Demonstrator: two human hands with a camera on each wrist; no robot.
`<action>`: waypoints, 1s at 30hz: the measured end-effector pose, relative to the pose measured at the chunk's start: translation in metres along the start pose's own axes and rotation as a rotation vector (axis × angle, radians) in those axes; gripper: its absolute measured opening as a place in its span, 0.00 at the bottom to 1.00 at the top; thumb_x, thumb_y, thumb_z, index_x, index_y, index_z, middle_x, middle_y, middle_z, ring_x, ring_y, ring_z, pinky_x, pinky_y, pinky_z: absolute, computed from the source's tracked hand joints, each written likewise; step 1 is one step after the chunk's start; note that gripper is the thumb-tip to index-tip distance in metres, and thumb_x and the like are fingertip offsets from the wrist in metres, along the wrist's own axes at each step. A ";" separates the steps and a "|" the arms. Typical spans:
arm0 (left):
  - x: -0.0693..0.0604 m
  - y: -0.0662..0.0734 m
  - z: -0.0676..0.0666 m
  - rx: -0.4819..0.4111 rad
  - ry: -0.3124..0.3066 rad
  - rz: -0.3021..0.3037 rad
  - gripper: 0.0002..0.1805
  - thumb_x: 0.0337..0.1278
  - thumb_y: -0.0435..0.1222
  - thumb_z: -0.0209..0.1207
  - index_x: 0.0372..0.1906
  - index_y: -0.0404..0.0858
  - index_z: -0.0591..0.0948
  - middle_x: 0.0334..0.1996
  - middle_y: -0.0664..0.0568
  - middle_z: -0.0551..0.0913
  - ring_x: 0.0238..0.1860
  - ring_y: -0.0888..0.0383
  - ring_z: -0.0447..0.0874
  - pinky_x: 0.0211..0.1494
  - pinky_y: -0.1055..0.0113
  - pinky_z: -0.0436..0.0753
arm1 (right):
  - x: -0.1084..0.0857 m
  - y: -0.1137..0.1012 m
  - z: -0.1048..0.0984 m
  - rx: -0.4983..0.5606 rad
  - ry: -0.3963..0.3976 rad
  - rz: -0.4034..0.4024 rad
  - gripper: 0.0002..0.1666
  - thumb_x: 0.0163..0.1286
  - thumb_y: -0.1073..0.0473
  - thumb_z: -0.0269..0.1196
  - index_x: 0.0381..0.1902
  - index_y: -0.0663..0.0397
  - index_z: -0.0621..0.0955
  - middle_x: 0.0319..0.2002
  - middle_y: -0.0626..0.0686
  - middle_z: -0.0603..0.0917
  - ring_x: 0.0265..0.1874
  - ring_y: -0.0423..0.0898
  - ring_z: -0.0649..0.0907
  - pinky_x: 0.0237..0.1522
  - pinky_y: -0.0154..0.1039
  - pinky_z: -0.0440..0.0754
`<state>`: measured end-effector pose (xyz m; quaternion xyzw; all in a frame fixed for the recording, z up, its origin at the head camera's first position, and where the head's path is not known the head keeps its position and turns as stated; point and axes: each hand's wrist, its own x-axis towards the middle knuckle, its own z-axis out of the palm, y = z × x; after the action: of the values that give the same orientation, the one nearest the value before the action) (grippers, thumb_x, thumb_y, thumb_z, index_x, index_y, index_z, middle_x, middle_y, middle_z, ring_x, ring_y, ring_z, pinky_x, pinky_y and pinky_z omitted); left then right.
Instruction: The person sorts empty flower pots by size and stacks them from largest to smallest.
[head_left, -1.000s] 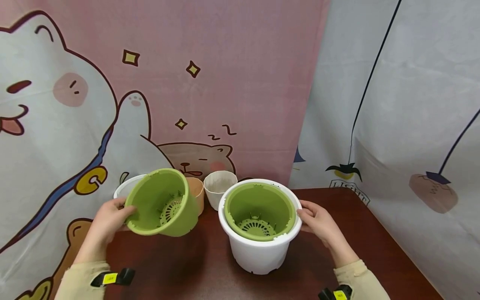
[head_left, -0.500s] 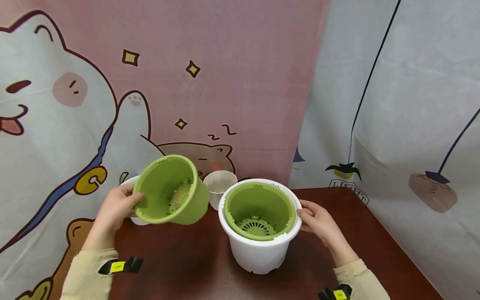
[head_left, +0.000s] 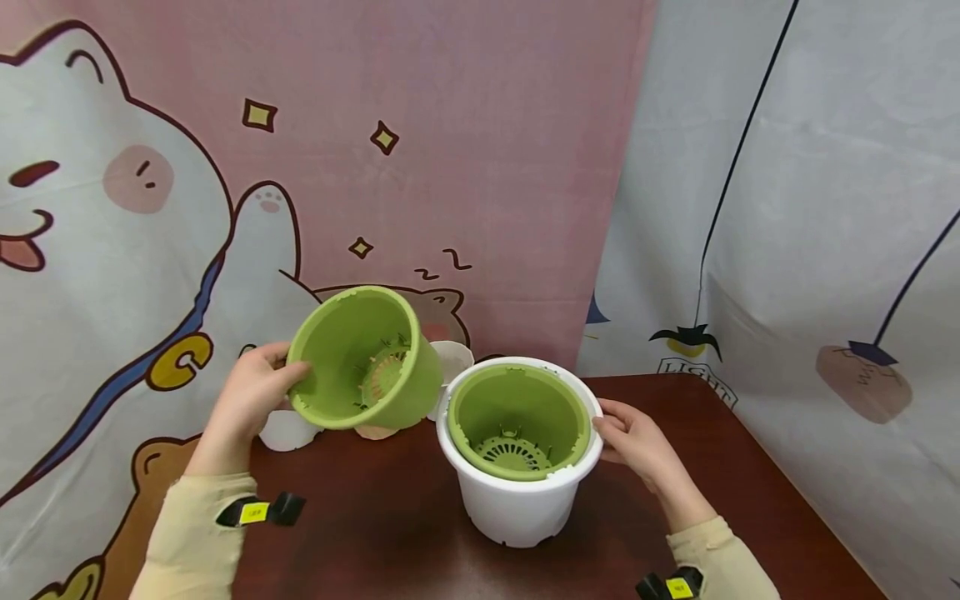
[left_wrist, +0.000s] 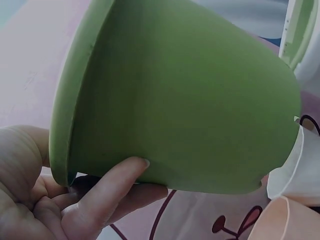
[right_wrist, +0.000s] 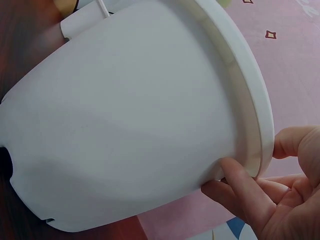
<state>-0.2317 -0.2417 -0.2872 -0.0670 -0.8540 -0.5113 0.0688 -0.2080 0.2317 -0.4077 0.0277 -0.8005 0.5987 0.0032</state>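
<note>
My left hand (head_left: 255, 392) pinches the rim of a green flower pot (head_left: 367, 358), thumb inside and fingers underneath. The pot hangs tilted above the table, its mouth turned toward me and its slotted bottom showing. In the left wrist view the fingers (left_wrist: 112, 187) lie against the outer wall of the green pot (left_wrist: 185, 100). To the right a white flower pot (head_left: 517, 512) stands upright with a second green pot (head_left: 517, 408) nested inside it. My right hand (head_left: 637, 442) grips the white pot's rim at its right side; the right wrist view shows fingers (right_wrist: 245, 185) under that rim.
Behind the lifted pot stand a small white pot (head_left: 288, 431), an orange pot (head_left: 375, 432) mostly hidden, and a cream pot (head_left: 453, 358). All sit on the dark red-brown table (head_left: 360, 517). A printed cloth (head_left: 487, 167) hangs behind the table.
My left hand has raised the green pot and carried it to the right, now covering most of the orange pot and part of the cream one. The right hand and white pot have stayed put.
</note>
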 end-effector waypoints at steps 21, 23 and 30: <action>0.016 0.029 0.028 -0.111 -0.001 0.053 0.18 0.63 0.30 0.54 0.54 0.21 0.77 0.34 0.42 0.84 0.26 0.60 0.85 0.29 0.62 0.86 | 0.000 0.000 0.000 0.015 0.001 -0.004 0.32 0.75 0.61 0.57 0.69 0.74 0.64 0.60 0.74 0.75 0.45 0.57 0.86 0.41 0.46 0.86; 0.018 0.032 0.031 -0.130 -0.005 0.064 0.18 0.62 0.29 0.54 0.53 0.20 0.77 0.32 0.42 0.84 0.25 0.60 0.85 0.28 0.62 0.86 | 0.000 0.000 0.000 0.011 0.002 -0.003 0.32 0.75 0.61 0.57 0.69 0.74 0.64 0.60 0.74 0.75 0.45 0.57 0.86 0.41 0.46 0.86; 0.023 0.041 0.043 -0.164 -0.031 0.089 0.18 0.61 0.28 0.54 0.53 0.20 0.76 0.34 0.38 0.84 0.24 0.58 0.86 0.27 0.60 0.86 | 0.000 0.000 -0.001 0.009 0.002 -0.001 0.32 0.75 0.61 0.57 0.69 0.74 0.63 0.60 0.74 0.75 0.45 0.57 0.86 0.41 0.46 0.86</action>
<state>-0.2491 -0.1839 -0.2672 -0.1180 -0.8065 -0.5747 0.0727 -0.2078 0.2321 -0.4073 0.0276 -0.7979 0.6022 0.0042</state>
